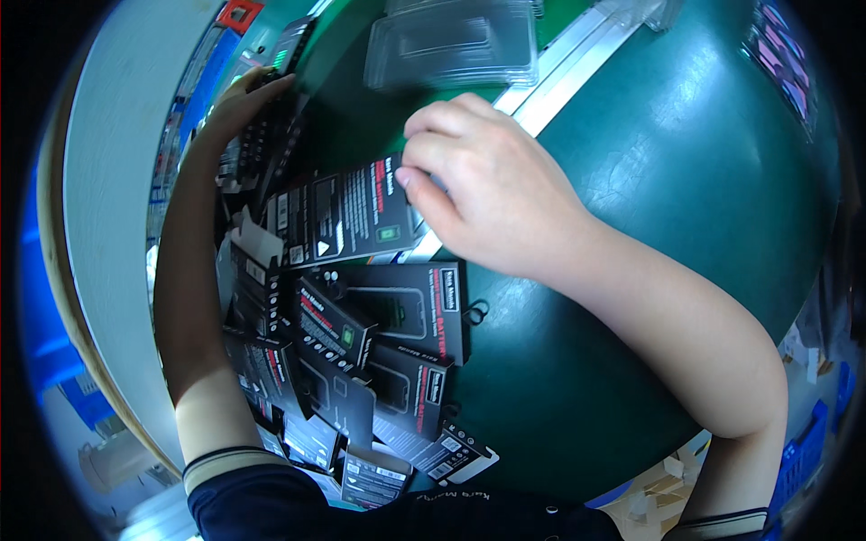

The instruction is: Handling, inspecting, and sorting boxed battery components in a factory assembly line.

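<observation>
My right hand pinches the right edge of a flat black carton with red and white print, lifted a little above the green table. My left hand reaches far to the upper left and rests on a stack of black cartons standing on edge. Below the lifted carton, several more black cartons lie in a loose overlapping pile between my forearms.
Clear plastic trays are stacked at the top middle. A pale metal rail crosses the table diagonally at the upper right. A white table edge curves along the left. Cardboard scraps lie at the lower right.
</observation>
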Demonstrator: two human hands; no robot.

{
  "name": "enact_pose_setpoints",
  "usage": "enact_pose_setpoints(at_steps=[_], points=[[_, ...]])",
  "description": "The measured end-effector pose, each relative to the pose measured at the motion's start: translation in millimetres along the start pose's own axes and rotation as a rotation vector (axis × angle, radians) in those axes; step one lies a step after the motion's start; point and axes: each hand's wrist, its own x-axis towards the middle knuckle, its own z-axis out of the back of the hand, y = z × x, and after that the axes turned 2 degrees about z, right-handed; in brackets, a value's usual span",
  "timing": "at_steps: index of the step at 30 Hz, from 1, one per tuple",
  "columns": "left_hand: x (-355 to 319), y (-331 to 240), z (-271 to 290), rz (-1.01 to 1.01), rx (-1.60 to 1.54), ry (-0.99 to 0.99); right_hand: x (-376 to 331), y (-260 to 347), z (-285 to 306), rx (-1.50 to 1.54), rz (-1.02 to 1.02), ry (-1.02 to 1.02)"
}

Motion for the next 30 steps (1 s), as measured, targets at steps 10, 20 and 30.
enact_pose_setpoints(at_steps=[10, 20, 30], points=[[-100, 4, -7, -0.028, -0.376, -0.015, 14, -1, -5, -0.022, -0.083, -0.037], [9, 232, 34, -0.318, 0.626, -0.654, 16, -21, -18, -0.036, -0.057, -0.066], [60, 409, 99, 0.502, 0.041, -0.507, 19, -8, 42, 0.179, -0.118, 0.184]])
